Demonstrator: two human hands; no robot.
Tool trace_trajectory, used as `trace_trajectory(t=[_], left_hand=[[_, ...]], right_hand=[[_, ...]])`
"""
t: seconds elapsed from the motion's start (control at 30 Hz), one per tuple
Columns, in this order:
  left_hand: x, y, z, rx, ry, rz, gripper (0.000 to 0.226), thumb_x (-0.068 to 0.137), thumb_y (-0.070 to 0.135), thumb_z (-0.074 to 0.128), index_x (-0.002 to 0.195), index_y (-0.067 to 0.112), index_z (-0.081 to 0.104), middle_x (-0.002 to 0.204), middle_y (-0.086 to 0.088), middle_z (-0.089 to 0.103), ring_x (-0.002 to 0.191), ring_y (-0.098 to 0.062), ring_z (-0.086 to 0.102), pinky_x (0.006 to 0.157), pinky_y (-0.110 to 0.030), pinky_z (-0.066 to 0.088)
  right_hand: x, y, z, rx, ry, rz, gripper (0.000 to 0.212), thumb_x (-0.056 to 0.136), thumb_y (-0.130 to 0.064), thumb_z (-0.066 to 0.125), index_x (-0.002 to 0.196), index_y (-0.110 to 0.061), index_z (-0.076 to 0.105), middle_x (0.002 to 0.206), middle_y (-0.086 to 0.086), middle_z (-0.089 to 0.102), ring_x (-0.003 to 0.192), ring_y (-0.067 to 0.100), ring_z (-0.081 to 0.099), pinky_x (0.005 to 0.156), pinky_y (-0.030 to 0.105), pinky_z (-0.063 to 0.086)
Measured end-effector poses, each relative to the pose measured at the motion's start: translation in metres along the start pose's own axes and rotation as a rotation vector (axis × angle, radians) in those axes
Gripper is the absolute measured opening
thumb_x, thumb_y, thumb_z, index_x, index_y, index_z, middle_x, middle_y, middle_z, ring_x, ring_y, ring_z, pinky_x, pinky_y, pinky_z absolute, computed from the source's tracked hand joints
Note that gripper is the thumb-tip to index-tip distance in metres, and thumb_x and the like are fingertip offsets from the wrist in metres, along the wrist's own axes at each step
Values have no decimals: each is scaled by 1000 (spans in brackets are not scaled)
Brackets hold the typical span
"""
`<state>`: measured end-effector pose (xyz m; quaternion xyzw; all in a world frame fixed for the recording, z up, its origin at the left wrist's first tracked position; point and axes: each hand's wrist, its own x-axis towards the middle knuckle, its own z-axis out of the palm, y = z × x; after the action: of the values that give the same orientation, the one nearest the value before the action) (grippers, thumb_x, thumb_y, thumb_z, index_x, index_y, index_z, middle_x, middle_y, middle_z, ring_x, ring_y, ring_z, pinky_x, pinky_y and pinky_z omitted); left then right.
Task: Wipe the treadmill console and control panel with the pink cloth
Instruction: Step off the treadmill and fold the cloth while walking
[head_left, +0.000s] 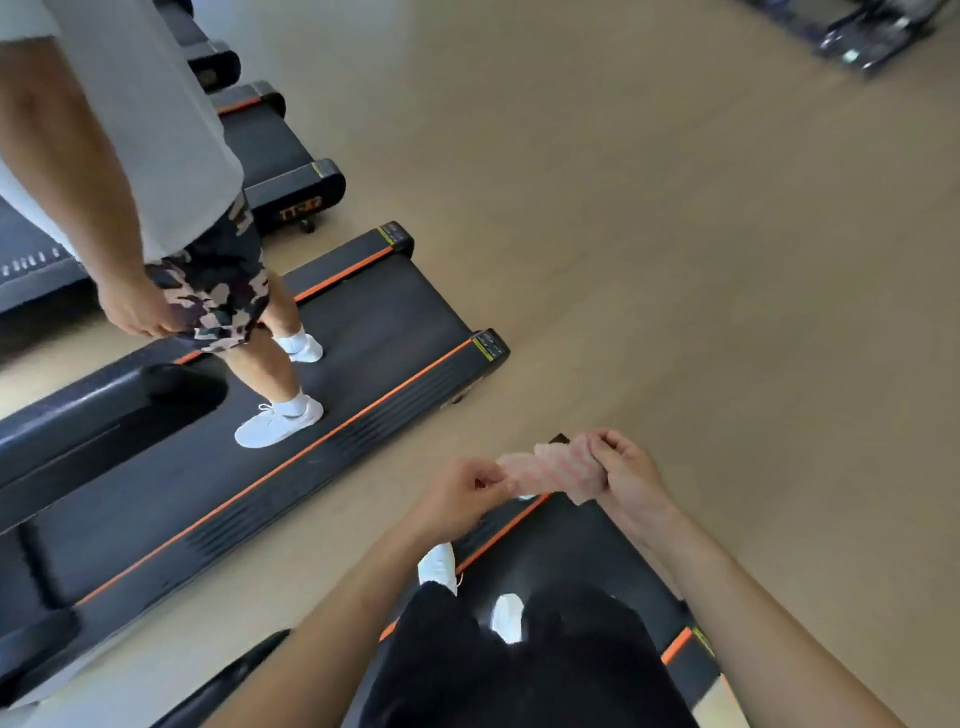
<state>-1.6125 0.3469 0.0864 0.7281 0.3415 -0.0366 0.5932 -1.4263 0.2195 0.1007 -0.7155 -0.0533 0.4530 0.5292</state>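
Observation:
I hold the pink cloth bunched between both hands, above the rear end of the black treadmill that I stand on. My left hand pinches the cloth's left end. My right hand is closed around its right end. My white shoes show below on the belt. No console or control panel of this treadmill is in view.
Another person in a grey shirt, camouflage shorts and white shoes stands on the neighbouring treadmill at left, with its black handrail near the left edge. More treadmills line up behind. Tan floor spreads to the right; dark equipment sits top right.

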Motion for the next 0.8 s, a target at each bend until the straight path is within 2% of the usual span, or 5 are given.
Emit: trace_trajectory(t=[0.2, 0.47, 0.6, 0.7, 0.8], left_hand=[[81, 45, -11, -89, 16, 6, 24, 101, 31, 63, 87, 12, 67, 77, 2, 63, 69, -8, 53, 66, -23, 43], [201, 131, 36, -230, 157, -93, 19, 99, 25, 65, 90, 8, 68, 75, 1, 60, 66, -11, 53, 58, -21, 45], [263, 178, 68, -286, 175, -109, 17, 99, 21, 66, 97, 4, 70, 76, 2, 68, 64, -8, 59, 60, -18, 47], [308, 210, 90, -323, 149, -75, 12, 99, 19, 66, 94, 9, 70, 75, -1, 71, 65, -15, 62, 68, -32, 51], [349, 232, 110, -340, 121, -31, 10, 100, 15, 65, 93, 9, 70, 76, -7, 69, 59, -10, 58, 64, -24, 49]], right_hand=[[43, -33, -35, -107, 34, -83, 25, 92, -23, 70, 99, 2, 71, 90, 7, 71, 84, 17, 63, 75, 27, 53], [132, -67, -130, -83, 59, -140, 20, 91, -10, 71, 80, 1, 59, 75, 7, 60, 79, 19, 60, 69, 31, 48], [173, -93, -186, -51, 90, -116, 14, 91, -3, 69, 84, -5, 56, 76, 2, 60, 71, 15, 59, 66, 28, 57], [210, -106, -218, -16, 76, -121, 14, 89, -1, 70, 86, -7, 58, 83, 5, 64, 80, 18, 64, 71, 33, 62], [240, -119, -242, 1, 77, -142, 19, 88, -12, 75, 103, -9, 63, 88, 2, 70, 82, 16, 68, 75, 38, 61]])
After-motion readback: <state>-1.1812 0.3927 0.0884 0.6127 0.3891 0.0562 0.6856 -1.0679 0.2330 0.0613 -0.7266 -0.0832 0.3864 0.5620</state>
